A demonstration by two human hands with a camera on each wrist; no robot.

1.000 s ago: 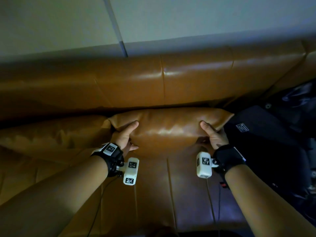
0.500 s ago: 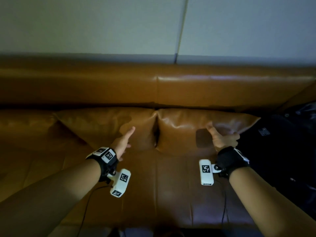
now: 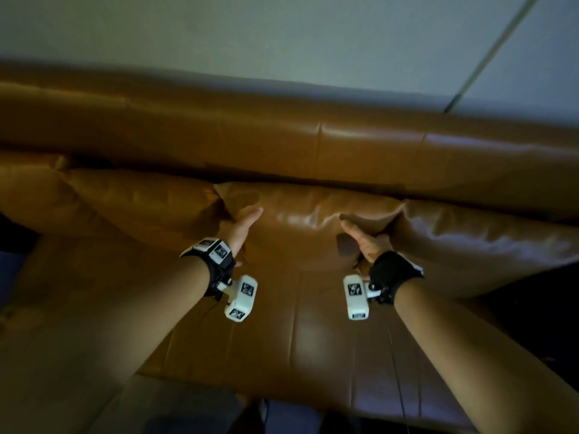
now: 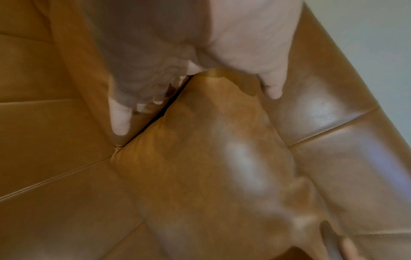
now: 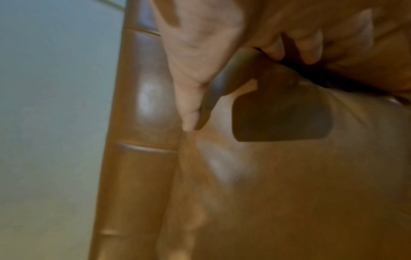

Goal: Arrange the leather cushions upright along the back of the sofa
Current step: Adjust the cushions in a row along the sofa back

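Three tan leather cushions stand along the sofa backrest (image 3: pixel 313 142). The left hand (image 3: pixel 242 228) and right hand (image 3: pixel 365 238) grip the middle cushion (image 3: pixel 307 220) by its two sides, thumbs in front, between the left cushion (image 3: pixel 141 202) and the right cushion (image 3: pixel 485 233).

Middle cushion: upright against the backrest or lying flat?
Upright. The middle cushion stands on its edge against the backrest, left hand and right hand gripping its sides.

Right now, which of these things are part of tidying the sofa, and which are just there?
Part of the job:
middle cushion
left cushion
right cushion
sofa back
left hand
right hand

Just there:
wall
wrist cameras
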